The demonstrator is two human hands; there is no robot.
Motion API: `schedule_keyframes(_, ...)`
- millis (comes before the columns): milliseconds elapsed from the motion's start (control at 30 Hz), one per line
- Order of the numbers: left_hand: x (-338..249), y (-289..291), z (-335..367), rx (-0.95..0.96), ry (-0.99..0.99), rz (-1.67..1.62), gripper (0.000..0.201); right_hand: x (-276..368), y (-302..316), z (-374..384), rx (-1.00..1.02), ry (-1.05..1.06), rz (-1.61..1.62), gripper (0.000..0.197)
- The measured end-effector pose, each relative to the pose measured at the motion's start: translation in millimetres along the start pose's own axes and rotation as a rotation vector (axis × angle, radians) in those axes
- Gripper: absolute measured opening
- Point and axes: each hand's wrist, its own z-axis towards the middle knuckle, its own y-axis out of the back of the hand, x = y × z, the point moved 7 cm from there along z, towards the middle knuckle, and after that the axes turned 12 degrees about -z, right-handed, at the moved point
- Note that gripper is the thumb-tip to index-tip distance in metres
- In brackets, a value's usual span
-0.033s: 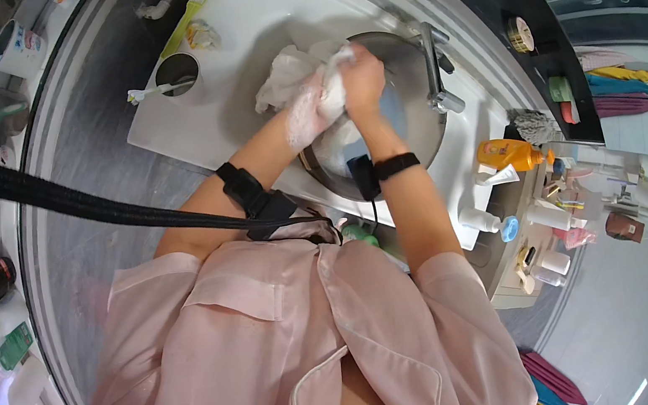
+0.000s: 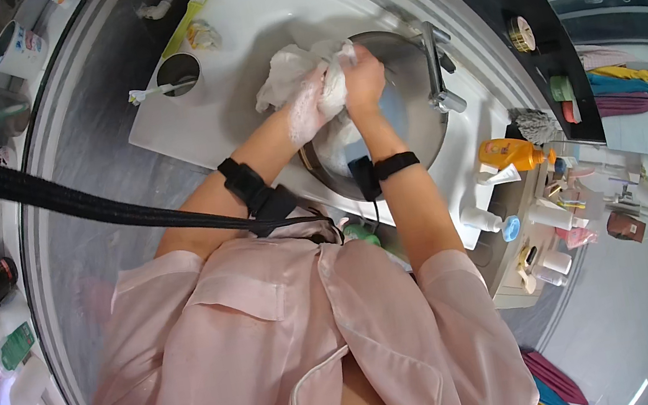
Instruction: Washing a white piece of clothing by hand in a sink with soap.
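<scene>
At left, a dark-mouthed round cup (image 2: pixel 181 69) holding a white toothbrush (image 2: pixel 147 93) stands on the glossy white sink tabletop (image 2: pixel 243 12). Next, a thin, crumpled white cloth (image 2: pixel 284 75) spreads loosely beyond the left hand (image 2: pixel 311 107), whose back and wrist carry soap foam. The left grip clasps the bunched cloth; its fingers are partly hidden. The right hand (image 2: pixel 362 76), just beside it, is clenched on the same bunch. The cloth is held above the left part of a round metal basin (image 2: pixel 421 106), with more white material below. Farther right stands a chrome tap (image 2: pixel 434 70). Little has changed since the previous picture: both hands keep their places, and only the folds between them have shifted slightly, suggesting that the soapy handling is mid-course.
</scene>
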Motion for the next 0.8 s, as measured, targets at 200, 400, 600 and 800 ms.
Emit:
schedule_keyframes(200, -11, 33, 17, 0.462, 0.27, -0.506, 0.038, 31, 16, -36, 0.175, -0.169, 0.276, 0.023)
schedule_keyframes(400, -7, 32, 17, 0.325, -0.029, 0.203, 0.049, 47, 19, -38, 0.124, 0.1, 0.045, 0.017)
schedule_keyframes(600, 12, 23, 12, -0.043, 0.084, -0.203, 0.026, -31, 0, 4, 0.013, -0.298, -0.034, 0.014)
schedule_keyframes(800, -7, 18, 2, 0.089, 0.247, -0.336, 0.027, 21, 19, -44, -0.012, -0.319, 0.215, 0.014)
